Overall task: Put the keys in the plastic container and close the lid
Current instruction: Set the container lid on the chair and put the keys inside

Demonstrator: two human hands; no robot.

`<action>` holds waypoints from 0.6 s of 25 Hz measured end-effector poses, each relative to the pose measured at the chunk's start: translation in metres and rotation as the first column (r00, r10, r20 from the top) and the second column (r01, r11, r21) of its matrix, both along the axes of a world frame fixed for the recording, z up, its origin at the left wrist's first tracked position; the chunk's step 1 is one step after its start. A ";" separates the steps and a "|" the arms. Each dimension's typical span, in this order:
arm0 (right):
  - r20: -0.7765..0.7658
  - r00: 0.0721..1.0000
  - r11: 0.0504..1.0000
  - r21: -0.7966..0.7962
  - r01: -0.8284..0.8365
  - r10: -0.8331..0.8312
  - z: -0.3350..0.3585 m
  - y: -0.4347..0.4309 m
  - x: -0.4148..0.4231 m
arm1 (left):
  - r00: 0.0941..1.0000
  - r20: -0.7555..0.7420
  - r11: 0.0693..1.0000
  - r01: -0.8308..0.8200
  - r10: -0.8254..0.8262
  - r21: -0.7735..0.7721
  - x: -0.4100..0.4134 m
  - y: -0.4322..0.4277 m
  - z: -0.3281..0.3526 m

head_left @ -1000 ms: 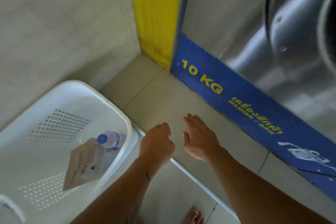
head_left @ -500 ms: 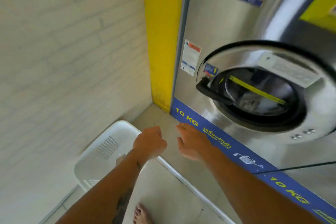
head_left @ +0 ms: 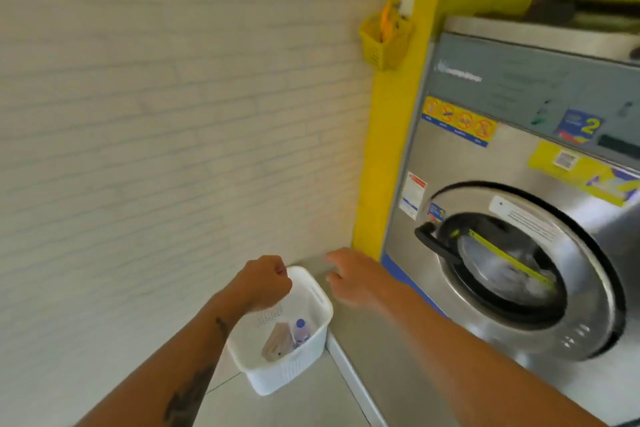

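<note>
No keys and no lidded plastic container show in the head view. My left hand (head_left: 261,282) is curled into a fist above the far rim of a white laundry basket (head_left: 320,298); nothing sticks out of the fist, and its inside is hidden. My right hand (head_left: 356,279) hovers to the right of the basket with its fingers spread and nothing in it, in front of the washer's lower left corner.
The basket stands on the tiled floor against the white brick wall and holds a small bottle (head_left: 300,331) and a tan packet (head_left: 277,341). A steel washing machine with a round door (head_left: 519,270) fills the right, on a raised step (head_left: 349,378). A yellow holder (head_left: 386,42) hangs high on the yellow pillar.
The view has risen from the floor to take in the whole washer and wall. Both hands stay side by side out front; the basket now looks smaller and sits lower.
</note>
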State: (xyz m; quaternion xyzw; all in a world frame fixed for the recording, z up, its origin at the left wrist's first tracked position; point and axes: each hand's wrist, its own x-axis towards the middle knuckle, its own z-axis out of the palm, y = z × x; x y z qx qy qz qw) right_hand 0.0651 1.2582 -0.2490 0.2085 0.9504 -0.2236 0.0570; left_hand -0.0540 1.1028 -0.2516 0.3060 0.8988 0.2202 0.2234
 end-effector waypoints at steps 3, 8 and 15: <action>-0.027 0.990 0.990 0.018 -0.137 0.138 0.019 -0.060 -0.024 | 0.989 0.022 0.987 -0.147 0.146 0.066 0.003 -0.075 0.029; -0.092 0.921 0.925 -0.006 -0.381 0.379 0.047 -0.187 -0.069 | 0.890 0.098 0.866 -0.455 0.444 0.206 0.003 -0.229 0.056; -0.136 0.800 0.801 -0.061 -0.596 0.585 0.063 -0.410 -0.107 | 0.711 0.109 0.662 -0.691 0.695 0.290 0.019 -0.468 0.073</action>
